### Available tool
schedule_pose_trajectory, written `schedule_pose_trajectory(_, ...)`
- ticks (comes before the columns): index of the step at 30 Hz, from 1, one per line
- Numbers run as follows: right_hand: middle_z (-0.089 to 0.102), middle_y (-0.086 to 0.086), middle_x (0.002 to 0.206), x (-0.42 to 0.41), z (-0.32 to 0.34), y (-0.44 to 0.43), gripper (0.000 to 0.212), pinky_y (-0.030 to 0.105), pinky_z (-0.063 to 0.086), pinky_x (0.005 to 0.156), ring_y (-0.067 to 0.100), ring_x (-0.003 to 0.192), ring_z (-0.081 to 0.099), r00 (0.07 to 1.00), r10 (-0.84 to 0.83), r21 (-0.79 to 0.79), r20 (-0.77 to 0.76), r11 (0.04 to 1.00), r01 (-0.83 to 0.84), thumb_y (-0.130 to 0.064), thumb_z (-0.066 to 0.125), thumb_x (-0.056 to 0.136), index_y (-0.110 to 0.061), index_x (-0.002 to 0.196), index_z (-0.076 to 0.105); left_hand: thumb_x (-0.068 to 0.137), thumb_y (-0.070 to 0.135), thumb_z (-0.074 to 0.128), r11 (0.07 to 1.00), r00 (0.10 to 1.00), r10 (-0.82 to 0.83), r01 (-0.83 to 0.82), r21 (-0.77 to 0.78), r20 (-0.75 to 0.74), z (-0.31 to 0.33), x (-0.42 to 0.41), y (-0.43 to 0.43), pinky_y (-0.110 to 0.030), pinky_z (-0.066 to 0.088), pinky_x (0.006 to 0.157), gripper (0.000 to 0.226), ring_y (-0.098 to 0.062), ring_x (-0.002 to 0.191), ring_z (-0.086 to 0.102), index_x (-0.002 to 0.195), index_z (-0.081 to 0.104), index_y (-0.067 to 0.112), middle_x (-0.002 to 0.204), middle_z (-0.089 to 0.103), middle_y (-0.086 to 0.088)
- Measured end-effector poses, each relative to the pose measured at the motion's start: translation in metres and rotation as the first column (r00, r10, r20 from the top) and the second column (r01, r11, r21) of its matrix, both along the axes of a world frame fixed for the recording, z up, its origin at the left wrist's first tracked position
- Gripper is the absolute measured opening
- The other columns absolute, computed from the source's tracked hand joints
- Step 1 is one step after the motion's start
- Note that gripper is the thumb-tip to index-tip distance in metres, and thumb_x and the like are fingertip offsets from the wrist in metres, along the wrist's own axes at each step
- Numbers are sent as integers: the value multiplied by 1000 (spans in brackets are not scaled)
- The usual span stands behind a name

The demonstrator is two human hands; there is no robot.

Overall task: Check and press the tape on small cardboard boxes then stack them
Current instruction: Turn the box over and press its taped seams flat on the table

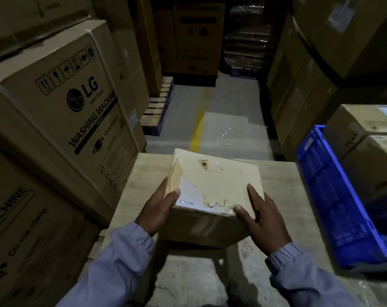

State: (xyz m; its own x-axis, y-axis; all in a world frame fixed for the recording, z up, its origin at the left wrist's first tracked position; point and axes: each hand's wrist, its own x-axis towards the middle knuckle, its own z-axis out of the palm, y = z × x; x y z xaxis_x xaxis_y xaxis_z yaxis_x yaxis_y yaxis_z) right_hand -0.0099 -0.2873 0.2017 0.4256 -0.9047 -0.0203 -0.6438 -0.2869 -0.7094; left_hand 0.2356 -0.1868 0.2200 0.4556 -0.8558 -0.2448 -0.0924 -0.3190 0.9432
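"LG WASHING MACHINE" on carton [61,111]

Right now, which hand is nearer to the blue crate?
Right. The right hand holds the small box at its right near corner, on the side facing the blue crate. The left hand grips the box's left side, farther from the crate.

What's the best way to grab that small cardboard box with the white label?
By its two opposite side walls, one hand from each side, as the left hand and right hand do now. The small cardboard box looks too wide for one hand, and its flat, parallel sides suit a squeeze.
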Motion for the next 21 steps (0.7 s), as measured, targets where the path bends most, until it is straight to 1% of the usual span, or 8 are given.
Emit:
schedule_pose_trajectory(6,34,8,150,-6,-1,-2,71,22,29,100,23,136,36,996,13,-86,-87,996,-21,-52,54,87,-27,149,32,67,68,61,999,987,14,-6,49,-161,-43,-9,12,-46,35,113,79,-18,124,55,135,48,30,133,60,1)
schedule_pose_trajectory(9,27,13,153,-7,-1,-1,65,28,28,107,27,141,27,992,0,-61,-125,998,-8,-48,58,89,-29,147,36,85,55,56,999,1000,-25,26,43,-17,-35,-13,11,-30,31,113,65,-17,134,45,142,38,29,141,51,3)
schedule_pose_trajectory(11,23,25,153,-6,1,-3,53,47,27,114,39,144,17,988,-28,-179,-150,984,1,-45,62,88,-28,137,52,91,49,46,998,969,-63,56,35,238,-34,-11,8,-24,23,114,74,-11,142,25,153,18,20,153,31,4)
schedule_pose_trajectory(12,25,29,152,-4,1,-5,45,53,27,113,44,143,18,987,-18,-275,-159,961,-26,-42,64,88,-25,129,60,90,50,40,996,913,-87,88,15,398,-33,-10,5,-26,18,117,80,-12,145,15,155,9,16,157,19,2)
schedule_pose_trajectory(14,32,27,150,2,4,-7,41,51,28,109,44,140,27,978,71,-369,-197,919,-141,-42,61,86,-21,121,66,89,50,30,978,722,-163,209,12,673,-31,-10,-1,-31,9,120,78,-16,149,2,153,4,14,161,6,-2)
schedule_pose_trajectory(17,43,17,147,14,2,-3,46,46,34,109,35,137,38,949,158,-372,-272,893,-255,-47,44,92,-23,125,64,92,50,22,946,481,-274,291,143,833,-29,-17,-7,-39,10,121,69,-19,150,10,153,22,16,161,15,-2)
schedule_pose_trajectory(19,52,14,141,18,-1,-2,44,47,39,107,34,133,46,949,145,-392,-282,885,-251,-44,42,93,-23,123,65,94,47,24,949,421,-275,265,172,864,-30,-20,-7,-39,10,120,65,-19,148,19,151,31,17,159,23,-2)
schedule_pose_trajectory(21,54,12,139,18,-1,-1,41,46,41,105,32,131,47,945,132,-400,-300,882,-250,-42,44,92,-24,122,66,94,45,27,948,423,-280,262,179,862,-32,-21,-6,-39,11,119,63,-18,147,22,150,34,17,158,26,-2)
